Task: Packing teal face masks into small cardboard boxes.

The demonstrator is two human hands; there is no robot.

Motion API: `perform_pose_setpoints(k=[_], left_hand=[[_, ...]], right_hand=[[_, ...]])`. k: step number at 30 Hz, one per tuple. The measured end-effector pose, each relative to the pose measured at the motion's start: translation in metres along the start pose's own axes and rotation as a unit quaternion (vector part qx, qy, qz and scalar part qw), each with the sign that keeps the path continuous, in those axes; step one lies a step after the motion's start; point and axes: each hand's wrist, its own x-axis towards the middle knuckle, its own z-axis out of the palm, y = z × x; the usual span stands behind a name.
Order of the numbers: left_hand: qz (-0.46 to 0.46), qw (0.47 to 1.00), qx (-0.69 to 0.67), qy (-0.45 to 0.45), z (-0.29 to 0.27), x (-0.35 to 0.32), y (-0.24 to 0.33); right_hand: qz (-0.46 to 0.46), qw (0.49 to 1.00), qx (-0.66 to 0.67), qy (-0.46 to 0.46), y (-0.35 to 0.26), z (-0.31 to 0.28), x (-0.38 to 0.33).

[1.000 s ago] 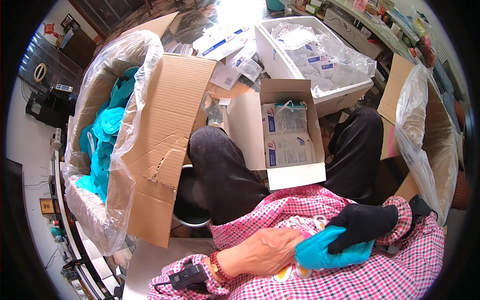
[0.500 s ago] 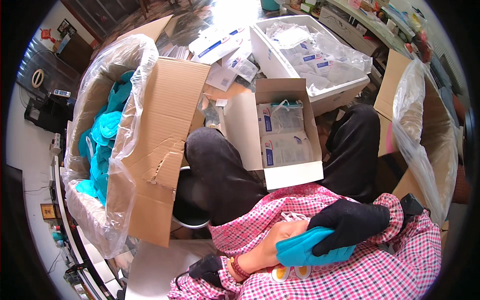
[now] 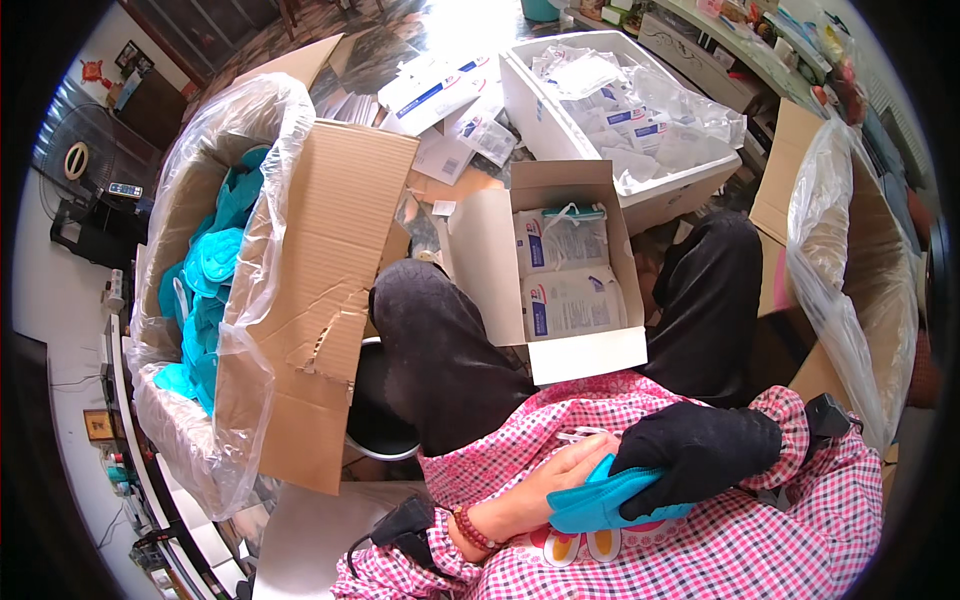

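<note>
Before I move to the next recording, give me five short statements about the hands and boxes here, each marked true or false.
1. The left hand and right hand are together at a blue pad. True.
2. Both hands wear gloves. False: only the right has a black glove; the left is bare, with a beaded bracelet at its wrist.
3. The small box stands nearer the person than the white foam box. True.
4. The small box is empty. False: packets lie inside it.
5. The plastic-lined box on the left holds a pile of blue pads. True.
</note>
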Motion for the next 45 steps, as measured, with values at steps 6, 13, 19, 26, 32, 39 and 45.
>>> perform_pose_setpoints(k=[6, 13, 19, 26, 32, 39, 45], left_hand=[[-0.052, 0.997, -0.056, 0.011, 0.001, 0.006, 0.019], [0.005, 0.994, -0.068, -0.088, 0.007, 0.014, -0.004], [-0.025, 0.999, -0.045, -0.007, 0.002, 0.018, 0.004], [0.034, 0.981, 0.187, -0.04, -0.009, -0.031, 0.013], [0.092, 0.971, 0.214, -0.049, -0.011, -0.076, 0.013], [0.092, 0.968, 0.232, -0.039, -0.019, -0.097, 0.006], [-0.126, 0.917, 0.066, 0.372, -0.086, -0.194, -0.059]], right_hand=[[0.01, 0.999, -0.041, -0.018, -0.007, -0.008, -0.001], [-0.045, 0.998, -0.024, -0.042, 0.009, 0.004, -0.003], [-0.074, 0.996, -0.043, -0.026, 0.005, 0.003, -0.001], [0.125, 0.988, -0.007, -0.089, 0.006, 0.008, -0.033], [0.097, 0.992, 0.042, -0.061, 0.005, 0.013, -0.047], [0.166, 0.984, 0.019, -0.066, -0.01, 0.008, -0.054], [0.181, 0.983, 0.042, 0.003, 0.014, -0.007, -0.077]])
